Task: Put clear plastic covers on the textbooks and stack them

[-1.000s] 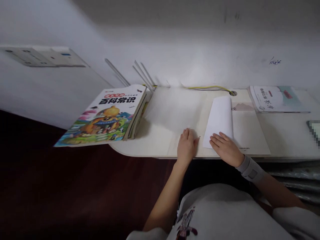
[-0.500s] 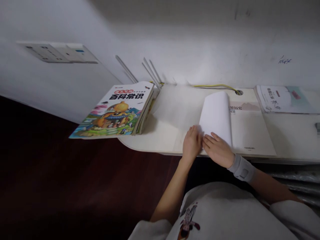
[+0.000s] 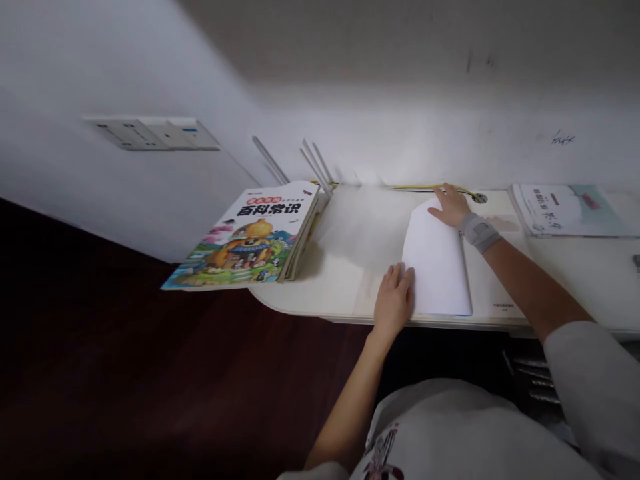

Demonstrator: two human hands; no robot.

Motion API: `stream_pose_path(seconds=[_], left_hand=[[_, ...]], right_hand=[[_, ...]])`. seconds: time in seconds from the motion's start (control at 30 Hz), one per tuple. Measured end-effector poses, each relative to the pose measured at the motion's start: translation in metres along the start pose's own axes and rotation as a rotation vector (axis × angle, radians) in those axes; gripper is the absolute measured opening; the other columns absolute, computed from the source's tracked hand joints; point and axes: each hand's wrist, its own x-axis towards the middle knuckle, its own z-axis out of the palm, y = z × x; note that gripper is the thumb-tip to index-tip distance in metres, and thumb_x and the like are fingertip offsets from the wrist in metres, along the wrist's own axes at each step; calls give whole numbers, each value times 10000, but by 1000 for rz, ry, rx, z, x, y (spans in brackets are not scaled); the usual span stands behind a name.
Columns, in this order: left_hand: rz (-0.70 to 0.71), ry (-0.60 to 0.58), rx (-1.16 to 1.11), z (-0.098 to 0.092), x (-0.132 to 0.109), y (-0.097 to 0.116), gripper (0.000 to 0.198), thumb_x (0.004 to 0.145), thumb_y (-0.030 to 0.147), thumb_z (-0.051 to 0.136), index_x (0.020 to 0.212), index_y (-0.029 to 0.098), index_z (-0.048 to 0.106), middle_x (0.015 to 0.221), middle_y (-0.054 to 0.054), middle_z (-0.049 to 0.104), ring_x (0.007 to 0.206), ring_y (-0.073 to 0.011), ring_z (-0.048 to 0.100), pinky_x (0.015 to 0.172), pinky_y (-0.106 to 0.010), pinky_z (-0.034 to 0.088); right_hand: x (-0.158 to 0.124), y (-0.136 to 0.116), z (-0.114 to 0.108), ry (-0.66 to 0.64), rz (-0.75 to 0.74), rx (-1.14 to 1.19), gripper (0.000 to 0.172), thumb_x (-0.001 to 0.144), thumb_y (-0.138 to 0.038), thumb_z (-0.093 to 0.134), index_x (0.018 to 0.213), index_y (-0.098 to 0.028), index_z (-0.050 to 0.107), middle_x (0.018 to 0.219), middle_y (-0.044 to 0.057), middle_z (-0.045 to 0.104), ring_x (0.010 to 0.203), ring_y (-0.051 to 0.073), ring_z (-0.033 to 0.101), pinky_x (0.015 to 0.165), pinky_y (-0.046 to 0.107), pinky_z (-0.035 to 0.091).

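A white folded sheet (image 3: 436, 263) lies on the desk over the left part of a pale book (image 3: 500, 273), whose cover carries Chinese print. Beside the sheet's lower left edge rests my left hand (image 3: 394, 297), fingers stretched forward, the fingertips at that edge. My right hand (image 3: 451, 205), wearing a grey wristband (image 3: 479, 231), reaches to the sheet's top end with thumb and fingers spread. Its forearm covers part of the book. To the left of the sheet, a faint, see-through film (image 3: 357, 233) seems to lie on the desk.
A stack of books with a colourful cover (image 3: 250, 240) overhangs the desk's left end. More booklets (image 3: 570, 210) lie at the right. A yellow cable (image 3: 415, 187) runs along the wall to a desk hole (image 3: 480, 198). Wall sockets (image 3: 155, 133) are at the left.
My right hand has moved from the sheet's lower edge up to its top end. My left hand stays near the lower left edge, its fingers now straighter. The view has shifted slightly.
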Motion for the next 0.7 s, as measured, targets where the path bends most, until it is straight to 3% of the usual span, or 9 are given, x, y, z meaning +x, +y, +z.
stream_pose_path(seconds=[0.13, 0.27, 0.5, 0.6, 0.7], left_hand=[[15, 31, 22, -4, 0, 5, 379, 898, 239, 471, 1266, 177, 533, 1378, -161, 495, 1358, -323, 343, 1029, -538, 407], [15, 18, 18, -5, 2, 7, 396, 894, 313, 505, 1271, 195, 532, 1380, -146, 498, 1358, -326, 342, 1031, -552, 401], [17, 1, 23, -3, 1, 4, 376, 881, 149, 470, 1248, 150, 554, 1371, -178, 497, 1372, -321, 318, 1046, -529, 398], [-5, 24, 22, -1, 0, 1, 381, 869, 73, 435, 1216, 146, 574, 1364, -178, 503, 1372, -311, 321, 1041, -519, 412], [-26, 37, 23, 1, -1, -1, 375, 861, 51, 433, 1185, 150, 595, 1356, -177, 510, 1365, -310, 335, 1031, -512, 427]], right_hand=[[13, 3, 15, -162, 20, -61, 640, 843, -467, 511, 1393, -168, 378, 1366, 204, 462, 1257, 354, 413, 985, 544, 347], [3, -3, 26, -75, -3, -92, 524, 836, -418, 503, 1303, -181, 477, 1285, 182, 508, 1181, 329, 464, 973, 492, 355], [5, -7, 36, 12, 5, -37, 493, 842, -348, 502, 1304, -176, 488, 1315, 171, 497, 1211, 316, 440, 996, 494, 333], [4, -5, 33, 61, 15, -15, 517, 885, -354, 455, 1355, -142, 444, 1401, 192, 424, 1291, 318, 373, 1022, 495, 316], [-23, -4, 20, 94, -95, -10, 537, 916, -412, 414, 1363, -117, 445, 1429, 203, 403, 1325, 316, 344, 1036, 496, 306]])
